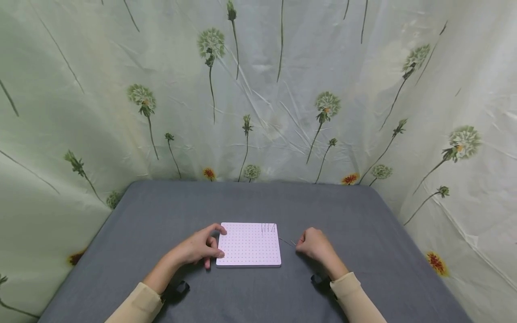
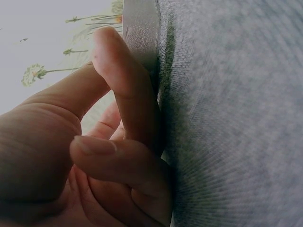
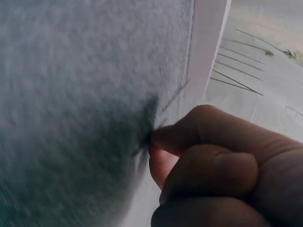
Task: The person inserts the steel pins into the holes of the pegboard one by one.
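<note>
A flat white pegboard [image 1: 248,246] with a grid of small holes lies on the grey cloth. Several thin dark pins [image 1: 268,228] stand in its far right corner; they also show in the right wrist view as thin pins [image 3: 239,64] beyond the board's edge. My left hand [image 1: 198,246] holds the board's left side, index fingertip near the far corner and thumb lower down. Right of the board, my right hand [image 1: 317,246] is low over the cloth, pinching a thin dark pin [image 1: 293,242] at its fingertips. Another thin dark pin [image 1: 285,241] lies between board and hand.
The grey cloth-covered table [image 1: 250,202] extends around the board. Behind and at both sides hangs a pale curtain [image 1: 266,103] printed with dandelions. Dark wrist cameras [image 1: 179,289] sit under both wrists, close over the cloth.
</note>
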A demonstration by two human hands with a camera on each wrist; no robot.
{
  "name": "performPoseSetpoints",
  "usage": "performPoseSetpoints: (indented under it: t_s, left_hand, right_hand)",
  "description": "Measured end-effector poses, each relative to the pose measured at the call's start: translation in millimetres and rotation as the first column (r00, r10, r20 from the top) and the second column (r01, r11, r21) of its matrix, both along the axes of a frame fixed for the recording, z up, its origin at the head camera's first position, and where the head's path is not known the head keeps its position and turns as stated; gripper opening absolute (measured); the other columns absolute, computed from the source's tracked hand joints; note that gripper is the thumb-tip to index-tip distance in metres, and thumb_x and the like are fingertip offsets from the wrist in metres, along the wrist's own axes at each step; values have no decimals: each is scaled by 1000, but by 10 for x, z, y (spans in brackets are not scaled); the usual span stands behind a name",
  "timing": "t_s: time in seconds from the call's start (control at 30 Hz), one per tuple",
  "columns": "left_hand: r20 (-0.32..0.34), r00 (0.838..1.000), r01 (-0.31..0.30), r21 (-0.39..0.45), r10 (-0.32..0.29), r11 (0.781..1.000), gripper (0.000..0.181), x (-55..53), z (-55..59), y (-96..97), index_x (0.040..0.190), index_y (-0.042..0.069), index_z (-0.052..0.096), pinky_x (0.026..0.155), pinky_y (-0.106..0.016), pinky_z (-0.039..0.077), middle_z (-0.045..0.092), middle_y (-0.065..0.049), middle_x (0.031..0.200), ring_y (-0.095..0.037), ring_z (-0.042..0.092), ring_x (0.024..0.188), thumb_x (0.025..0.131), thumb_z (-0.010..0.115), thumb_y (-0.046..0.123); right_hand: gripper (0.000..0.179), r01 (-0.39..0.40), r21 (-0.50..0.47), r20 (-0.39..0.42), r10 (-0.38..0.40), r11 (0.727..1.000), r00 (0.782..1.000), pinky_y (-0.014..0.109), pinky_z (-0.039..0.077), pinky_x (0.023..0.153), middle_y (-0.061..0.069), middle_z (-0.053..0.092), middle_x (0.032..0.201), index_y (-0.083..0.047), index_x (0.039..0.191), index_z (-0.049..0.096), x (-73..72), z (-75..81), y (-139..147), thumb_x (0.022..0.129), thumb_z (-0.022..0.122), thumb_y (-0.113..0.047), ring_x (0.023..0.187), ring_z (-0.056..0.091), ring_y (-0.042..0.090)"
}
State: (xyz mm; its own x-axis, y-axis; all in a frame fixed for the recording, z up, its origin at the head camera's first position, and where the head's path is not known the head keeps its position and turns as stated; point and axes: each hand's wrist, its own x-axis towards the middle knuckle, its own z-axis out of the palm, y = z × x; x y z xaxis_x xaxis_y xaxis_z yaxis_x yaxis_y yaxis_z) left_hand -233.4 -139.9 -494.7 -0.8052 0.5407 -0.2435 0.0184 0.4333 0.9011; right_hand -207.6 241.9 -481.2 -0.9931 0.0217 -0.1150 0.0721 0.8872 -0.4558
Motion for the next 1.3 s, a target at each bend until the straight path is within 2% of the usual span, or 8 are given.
performPoseSetpoints:
  t_s: [0.13, 0.3, 0.5, 0.7, 0.8, 1.0, 1.1, 1.3]
  left_hand:
    - [-1, 1000, 4, 2, -4, 1000, 58, -3, -3, -2, 138, 11, 50, 43, -24, 34, 62, -1, 73, -11, 63, 48, 92, 84, 18]
    - [-4, 1000, 9, 11, -9, 1000, 57, -11, -8, -6, 138, 9, 49, 42, -23, 34, 62, -1, 72, -11, 62, 48, 93, 83, 16]
    - [-7, 1000, 3, -5, -3, 1000, 58, -16, 2, 6, 138, 11, 50, 43, -25, 33, 62, -1, 72, -11, 63, 48, 92, 84, 19]
    - [6, 1000, 1, -4, -1, 1000, 59, -22, 0, 7, 139, 11, 50, 44, -25, 33, 62, -1, 72, -12, 63, 48, 92, 85, 19]
    - [10, 1000, 2, -3, -2, 1000, 60, -18, -21, -7, 139, 11, 49, 43, -24, 33, 62, -1, 72, -12, 63, 48, 92, 85, 19]
    - [8, 1000, 0, -2, 0, 1000, 59, 3, -46, -19, 139, 12, 50, 42, -25, 32, 62, -1, 72, -12, 63, 48, 92, 85, 20]
    - [7, 1000, -3, 2, 3, 1000, 60, 4, -45, -13, 139, 12, 50, 42, -25, 32, 63, -1, 72, -13, 63, 48, 92, 85, 20]
    - [10, 1000, -2, 8, 1, 1000, 59, -29, -35, -8, 139, 12, 50, 42, -24, 33, 62, -1, 72, -12, 63, 47, 92, 85, 19]
  right_hand:
    - [12, 6, -31, 13, -5, 999, 1000, 29, 42, 58, 0, 62, 69, -10, 68, 66, -5, -43, 11, 74, 76, -8, 62, 53, 15]
    - [8, 27, -242, 91, -5, 970, 996, 25, 40, 54, -1, 57, 66, -5, 72, 67, -33, -76, 89, 79, 72, -4, 58, 49, 12]
    - [9, 12, -487, 159, 75, 873, 984, 23, 32, 49, -6, 48, 60, -5, 79, 64, -117, -82, 212, 88, 65, -3, 51, 37, 6]
    - [8, 2, -673, 101, 88, 740, 991, 22, 31, 46, -8, 44, 57, 2, 98, 64, -169, -93, 222, 93, 63, -4, 47, 33, 5]
    - [6, -18, -722, 55, 83, 692, 995, 22, 30, 46, -10, 42, 55, -1, 100, 63, -152, -77, 181, 98, 63, -6, 47, 32, 5]
    - [8, -71, -756, -54, 46, 651, 997, 22, 28, 45, -10, 39, 52, -9, 97, 61, -103, -15, 61, 102, 65, -5, 44, 30, 5]
    - [10, -83, -756, -94, 18, 649, 995, 21, 26, 45, -10, 39, 52, -10, 97, 61, -87, 21, -4, 101, 66, -2, 43, 30, 4]
    - [11, -99, -755, -135, -6, 648, 991, 21, 26, 45, -8, 42, 54, 2, 102, 62, -54, 70, -114, 98, 70, -4, 44, 32, 4]
